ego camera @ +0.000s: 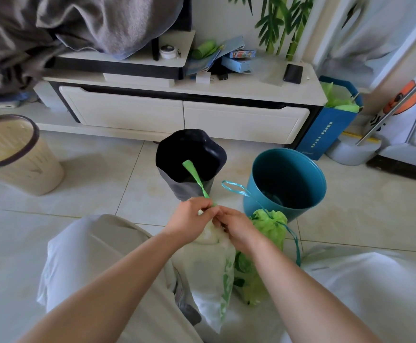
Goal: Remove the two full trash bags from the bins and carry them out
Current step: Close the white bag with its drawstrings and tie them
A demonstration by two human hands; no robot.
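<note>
Head view: the white bag's (209,263) neck is hidden under both hands, the knot isn't visible, and its base is lost between the knees. Left hand (189,219) and right hand (236,226) pinch its green drawstring (195,177), with the bag directly below them on the floor. The bag is translucent and bulging; a crinkled green bag (269,231), cinched with blue cord, stands just beside it, by the teal bin (251,206).

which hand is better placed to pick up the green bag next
Probably right: the right hand is beside the green bag, while the left hand lies beyond the white bag.
</note>
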